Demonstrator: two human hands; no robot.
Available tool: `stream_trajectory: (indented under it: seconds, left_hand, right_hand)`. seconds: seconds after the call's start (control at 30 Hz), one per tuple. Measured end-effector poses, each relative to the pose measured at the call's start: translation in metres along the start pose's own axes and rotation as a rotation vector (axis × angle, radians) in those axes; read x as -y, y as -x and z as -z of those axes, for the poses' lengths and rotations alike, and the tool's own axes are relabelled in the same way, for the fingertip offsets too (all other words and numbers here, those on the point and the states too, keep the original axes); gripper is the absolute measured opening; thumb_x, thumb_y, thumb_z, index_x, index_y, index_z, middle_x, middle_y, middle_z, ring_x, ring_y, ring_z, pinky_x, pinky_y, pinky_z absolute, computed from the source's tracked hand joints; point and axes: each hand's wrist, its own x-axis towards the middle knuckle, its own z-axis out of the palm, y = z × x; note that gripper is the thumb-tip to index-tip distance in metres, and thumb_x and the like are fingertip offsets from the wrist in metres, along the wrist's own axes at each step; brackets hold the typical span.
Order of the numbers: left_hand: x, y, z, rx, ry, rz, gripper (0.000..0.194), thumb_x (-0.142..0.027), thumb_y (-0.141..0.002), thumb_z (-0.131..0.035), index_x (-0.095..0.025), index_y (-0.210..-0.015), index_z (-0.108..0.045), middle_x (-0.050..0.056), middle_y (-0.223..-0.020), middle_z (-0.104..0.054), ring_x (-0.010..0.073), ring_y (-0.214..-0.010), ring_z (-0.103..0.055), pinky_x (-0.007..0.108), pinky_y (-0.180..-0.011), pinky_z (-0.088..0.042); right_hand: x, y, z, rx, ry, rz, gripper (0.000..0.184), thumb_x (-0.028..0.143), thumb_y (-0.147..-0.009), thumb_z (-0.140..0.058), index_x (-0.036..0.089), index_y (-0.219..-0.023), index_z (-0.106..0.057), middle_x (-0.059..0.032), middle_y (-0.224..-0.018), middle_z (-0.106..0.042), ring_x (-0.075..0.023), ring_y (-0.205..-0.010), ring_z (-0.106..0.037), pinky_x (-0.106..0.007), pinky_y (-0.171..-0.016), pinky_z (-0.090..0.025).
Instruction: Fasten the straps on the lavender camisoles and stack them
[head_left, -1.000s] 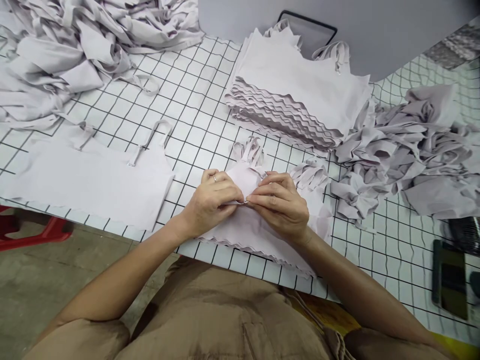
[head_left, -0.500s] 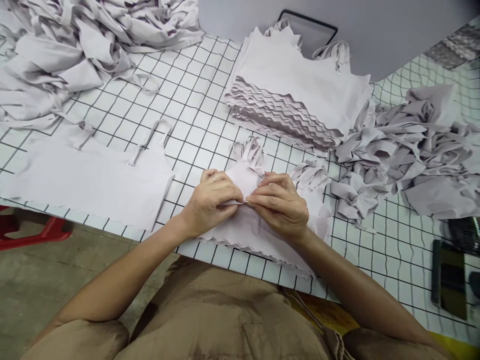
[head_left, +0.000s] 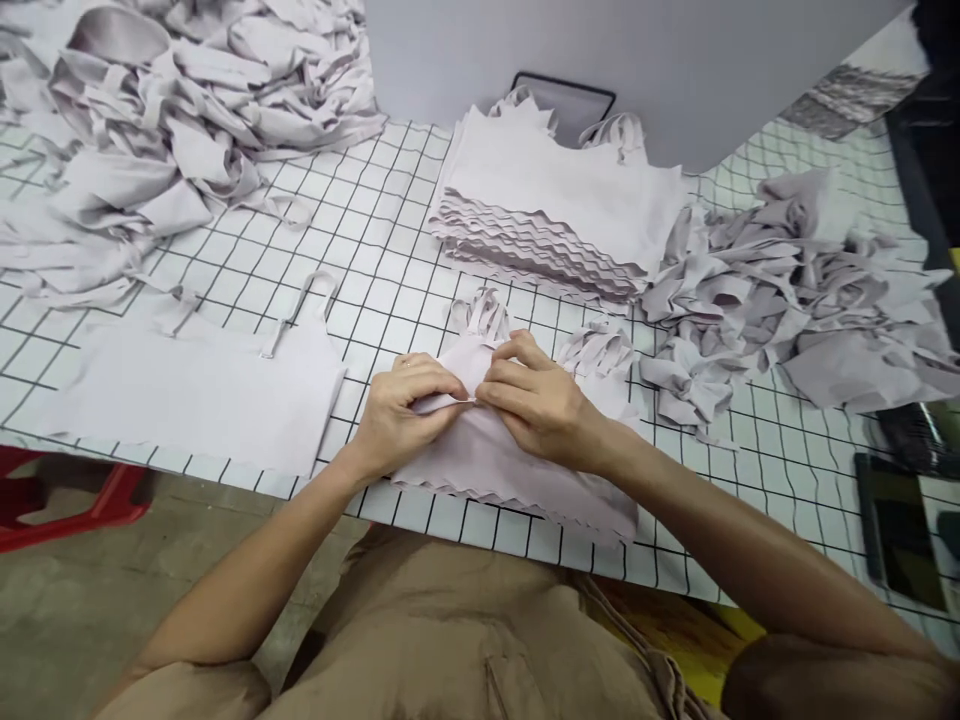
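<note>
Head view has tilted since the earlier frame; left grip (head_left: pixel 401 410) and right grip (head_left: pixel 541 405) stay pinched on a fold of the pale garment (head_left: pixel 480 460), which spreads beneath them on the worktop (head_left: pixel 358 222). Neat stack (head_left: pixel 555 180) lies beyond the grip, crumpled pile (head_left: pixel 731 290) to its right.

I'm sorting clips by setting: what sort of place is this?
Probably a garment workroom: a stack of pale strapped garments, a loose heap of similar fabric and a grid-patterned table.

Garment (head_left: pixel 517 480) part-hidden by left hand (head_left: pixel 405 408), right hand (head_left: pixel 536 402); pinched edge (head_left: pixel 469 401) too tiny to tell; far-left cloth heap (head_left: pixel 187 90) cut off
</note>
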Motion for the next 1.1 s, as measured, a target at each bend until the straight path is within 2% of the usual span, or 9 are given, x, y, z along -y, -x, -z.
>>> stream_trajectory:
  seconds: [0.13,0.27,0.43,0.6,0.77,0.9,0.97,1.03,1.1]
  left_hand:
    - [0.002,0.001,0.002,0.047,-0.013,0.100,0.005,-0.019,-0.085,-0.074,-0.022,-0.082,-0.071,0.001,-0.081,-0.075,0.0184,-0.080,-0.067,0.038,-0.083,-0.047]
    - [0.008,0.001,0.003,0.053,-0.261,0.126,0.009,-0.023,-0.082,-0.079,-0.023,-0.084,-0.070,-0.001,-0.083,-0.075,0.0197,-0.081,-0.065,0.042,-0.088,-0.040]
    - [0.011,0.001,0.002,0.060,-0.419,0.116,0.013,-0.025,-0.080,-0.080,-0.023,-0.086,-0.069,-0.001,-0.087,-0.075,0.0219,-0.088,-0.064,0.043,-0.090,-0.035]
    - [0.016,0.000,0.000,0.077,-0.430,0.136,0.014,-0.032,-0.082,-0.078,-0.023,-0.088,-0.070,0.001,-0.086,-0.074,0.0224,-0.088,-0.062,0.043,-0.089,-0.038]
    - [0.015,-0.005,0.009,0.092,-0.378,0.180,0.018,-0.033,-0.080,-0.081,-0.022,-0.090,-0.070,0.002,-0.088,-0.071,0.0233,-0.090,-0.064,0.044,-0.090,-0.046]
    - [-0.009,0.002,0.015,-0.026,-0.355,0.045,0.031,-0.033,-0.087,-0.073,-0.024,-0.117,-0.067,0.008,-0.116,-0.068,0.0252,-0.112,-0.064,0.046,-0.099,-0.050]
    - [-0.021,0.013,0.009,0.074,-0.443,-0.066,0.042,-0.027,-0.097,-0.059,-0.026,-0.139,-0.054,0.010,-0.137,-0.061,0.0264,-0.132,-0.055,0.053,-0.115,-0.039]
    - [-0.023,0.029,-0.001,0.251,-0.577,-0.126,0.057,-0.024,-0.102,-0.047,-0.027,-0.157,-0.031,0.012,-0.156,-0.046,0.0283,-0.147,-0.039,0.057,-0.123,-0.026]
    - [-0.015,0.044,-0.007,0.298,-0.732,-0.115,0.069,-0.031,-0.102,-0.046,-0.026,-0.162,-0.013,0.014,-0.165,-0.029,0.0327,-0.153,-0.025,0.060,-0.123,-0.023]
  right_hand:
    - [-0.019,-0.018,0.018,0.299,-0.095,-0.059,0.024,0.016,-0.098,-0.050,0.017,-0.081,-0.068,-0.0035,-0.072,-0.058,-0.0190,-0.082,-0.048,-0.038,-0.080,-0.041]
    - [-0.048,-0.049,0.045,0.521,-0.192,-0.245,0.027,0.040,-0.094,-0.062,0.017,-0.082,-0.069,-0.0020,-0.072,-0.055,-0.0162,-0.075,-0.047,-0.031,-0.072,-0.035]
    - [-0.073,-0.081,0.061,0.473,-0.007,-0.401,0.047,0.045,-0.103,-0.041,0.017,-0.070,-0.060,-0.0034,-0.070,-0.052,-0.0188,-0.078,-0.048,-0.032,-0.076,-0.034]
    - [-0.085,-0.086,0.047,0.398,0.091,-0.418,0.043,0.041,-0.103,-0.043,0.018,-0.073,-0.062,-0.0048,-0.074,-0.057,-0.0190,-0.079,-0.052,-0.031,-0.074,-0.036]
    - [-0.094,-0.086,0.042,0.402,0.065,-0.469,0.027,0.024,-0.099,-0.049,0.015,-0.086,-0.071,-0.0077,-0.089,-0.071,-0.0193,-0.085,-0.061,-0.031,-0.078,-0.042]
    - [-0.059,-0.055,0.037,0.109,0.000,-0.511,0.031,0.018,-0.100,-0.046,0.018,-0.122,-0.068,-0.0084,-0.120,-0.072,-0.0238,-0.112,-0.063,-0.042,-0.097,-0.048]
    - [-0.020,-0.019,0.026,0.009,0.055,-0.531,0.040,0.026,-0.105,-0.037,0.021,-0.140,-0.056,-0.0101,-0.134,-0.066,-0.0260,-0.125,-0.059,-0.052,-0.103,-0.047]
    - [0.020,0.027,0.009,0.061,0.151,-0.433,0.056,0.042,-0.105,-0.039,0.019,-0.156,-0.035,-0.0137,-0.154,-0.047,-0.0294,-0.145,-0.041,-0.061,-0.114,-0.037]
    - [0.050,0.077,-0.004,0.146,0.256,-0.377,0.080,0.058,-0.098,-0.046,0.013,-0.159,-0.023,-0.0194,-0.161,-0.034,-0.0334,-0.150,-0.032,-0.067,-0.115,-0.031]
